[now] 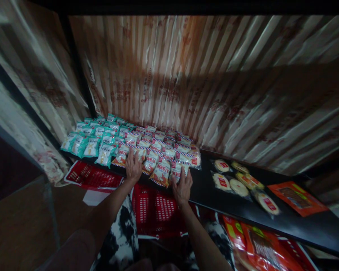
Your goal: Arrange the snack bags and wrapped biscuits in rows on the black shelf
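Observation:
My left hand (133, 166) lies flat with fingers spread on the front row of red and white striped snack packets (155, 150) laid in rows on a black shelf (214, 195). My right hand (182, 186) rests at the shelf's front edge, fingers stretched onto a packet of the same kind (176, 169). Neither hand grips anything. To the left of the red packets lie rows of green and white snack packets (92, 137).
Clear packs of round cakes (237, 180) and an orange packet (296, 197) lie to the right on the shelf. Red plastic baskets (155, 210) stand below the shelf, with more orange packets (257, 246) at lower right. A corrugated striped wall (203, 82) backs the shelf.

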A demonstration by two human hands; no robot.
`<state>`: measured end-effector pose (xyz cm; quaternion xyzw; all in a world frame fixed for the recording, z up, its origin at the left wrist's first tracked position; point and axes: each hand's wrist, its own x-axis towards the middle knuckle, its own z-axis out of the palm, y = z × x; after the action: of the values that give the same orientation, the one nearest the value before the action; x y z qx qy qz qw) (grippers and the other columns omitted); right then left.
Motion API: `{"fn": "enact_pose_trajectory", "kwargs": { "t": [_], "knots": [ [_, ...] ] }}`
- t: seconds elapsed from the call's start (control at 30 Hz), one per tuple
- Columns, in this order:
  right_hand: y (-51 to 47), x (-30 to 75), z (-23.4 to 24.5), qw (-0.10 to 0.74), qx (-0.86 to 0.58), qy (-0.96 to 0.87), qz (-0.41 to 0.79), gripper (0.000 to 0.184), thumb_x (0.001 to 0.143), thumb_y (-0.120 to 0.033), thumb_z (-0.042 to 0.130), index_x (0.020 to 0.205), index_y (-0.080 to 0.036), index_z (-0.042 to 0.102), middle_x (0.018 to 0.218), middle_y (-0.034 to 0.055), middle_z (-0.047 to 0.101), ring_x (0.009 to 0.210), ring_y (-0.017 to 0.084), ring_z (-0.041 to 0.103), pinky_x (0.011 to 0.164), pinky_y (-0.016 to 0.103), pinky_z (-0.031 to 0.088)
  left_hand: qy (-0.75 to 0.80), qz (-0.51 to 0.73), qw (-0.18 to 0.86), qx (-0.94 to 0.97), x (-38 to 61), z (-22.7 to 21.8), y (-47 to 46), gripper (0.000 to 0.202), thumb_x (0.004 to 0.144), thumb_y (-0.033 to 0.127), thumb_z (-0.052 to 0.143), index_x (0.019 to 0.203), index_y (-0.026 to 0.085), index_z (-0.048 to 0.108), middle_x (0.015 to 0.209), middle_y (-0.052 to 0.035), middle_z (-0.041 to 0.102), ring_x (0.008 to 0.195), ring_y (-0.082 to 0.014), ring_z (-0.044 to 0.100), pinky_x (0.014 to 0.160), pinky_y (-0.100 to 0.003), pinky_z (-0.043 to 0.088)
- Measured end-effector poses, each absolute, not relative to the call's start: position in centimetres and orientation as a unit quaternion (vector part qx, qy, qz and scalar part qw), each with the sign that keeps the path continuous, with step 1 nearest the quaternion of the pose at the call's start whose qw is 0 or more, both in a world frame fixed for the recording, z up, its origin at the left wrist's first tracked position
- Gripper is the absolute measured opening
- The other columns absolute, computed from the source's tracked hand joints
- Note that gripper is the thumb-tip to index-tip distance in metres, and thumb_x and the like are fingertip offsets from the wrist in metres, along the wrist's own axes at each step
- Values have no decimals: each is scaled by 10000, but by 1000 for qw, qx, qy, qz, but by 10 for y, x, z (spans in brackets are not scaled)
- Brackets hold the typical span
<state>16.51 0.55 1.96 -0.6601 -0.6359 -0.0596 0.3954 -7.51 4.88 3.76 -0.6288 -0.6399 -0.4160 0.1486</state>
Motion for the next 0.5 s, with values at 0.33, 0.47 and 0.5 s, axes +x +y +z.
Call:
{"fn": "enact_pose_trajectory", "kwargs": {
  "t": [0.33, 0.47, 0.5],
  "knots": [
    [6, 165, 18, 394, -661, -635, -65, 635, 902, -551, 347, 1423, -189, 321, 1448, 177, 295, 1330, 322, 274, 1034, 533, 329, -587, -450, 173, -650, -76, 33, 68, 463, 918, 286, 431, 1348, 112, 423, 1487, -210, 274, 1401, -313, 206, 1090, -504, 301],
    [5, 164, 19, 392, -667, -632, -54, 639, 895, -558, 356, 1425, -203, 315, 1452, 174, 289, 1323, 328, 281, 1018, 544, 341, -581, -435, 177, -664, -83, 28, 67, 465, 911, 277, 451, 1348, 120, 427, 1504, -201, 243, 1405, -308, 197, 1089, -495, 309],
    [4, 164, 20, 391, -669, -630, -52, 638, 894, -560, 356, 1424, -209, 314, 1452, 172, 289, 1322, 331, 281, 1014, 550, 343, -582, -433, 174, -666, -84, 27, 67, 466, 911, 279, 450, 1349, 121, 425, 1507, -200, 236, 1407, -307, 193, 1088, -495, 310]
  ]
}}
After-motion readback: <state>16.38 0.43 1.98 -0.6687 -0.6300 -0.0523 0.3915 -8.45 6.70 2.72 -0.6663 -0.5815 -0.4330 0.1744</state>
